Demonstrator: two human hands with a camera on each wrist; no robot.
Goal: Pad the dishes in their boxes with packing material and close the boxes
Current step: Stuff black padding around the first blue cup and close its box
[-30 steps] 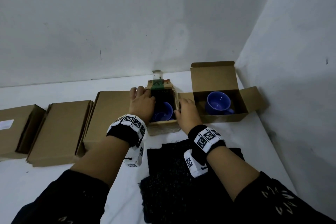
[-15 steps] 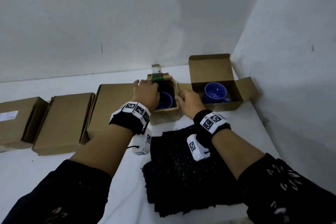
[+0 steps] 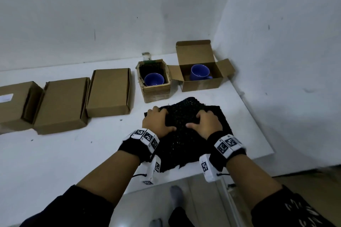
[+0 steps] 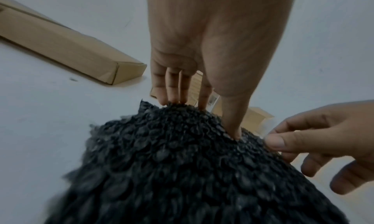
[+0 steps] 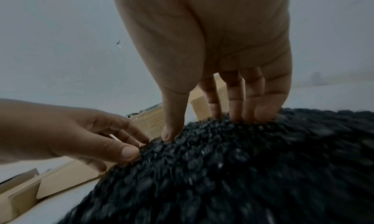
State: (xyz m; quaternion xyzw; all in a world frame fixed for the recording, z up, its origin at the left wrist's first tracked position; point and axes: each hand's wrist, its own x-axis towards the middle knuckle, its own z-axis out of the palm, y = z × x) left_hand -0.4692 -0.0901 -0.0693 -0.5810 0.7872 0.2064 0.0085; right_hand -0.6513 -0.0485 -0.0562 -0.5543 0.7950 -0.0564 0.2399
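Observation:
A stack of black bubble wrap [image 3: 182,114] lies on the white table [image 3: 55,153], in front of the boxes. My left hand [image 3: 158,122] and right hand [image 3: 205,122] both pinch its top sheet, which bulges up between them. In the left wrist view the left hand [image 4: 204,118] digs its fingers and thumb into the wrap [image 4: 182,171]. The right hand [image 5: 206,128] does the same in its own view. A small open box [image 3: 156,92], lined with black wrap, holds a blue cup [image 3: 154,79]. To its right, an open-lidded box [image 3: 201,84] holds another blue cup [image 3: 200,72].
Three shut cardboard boxes [image 3: 109,92] stand in a row to the left of the open ones. Walls close off the back and right of the table. The table's front edge [image 3: 258,157] runs just behind my wrists, with the floor and my feet below.
Both hands have left the small lined box and come back toward me onto the bubble wrap, where they now pinch the top sheet. The boxes have not moved.

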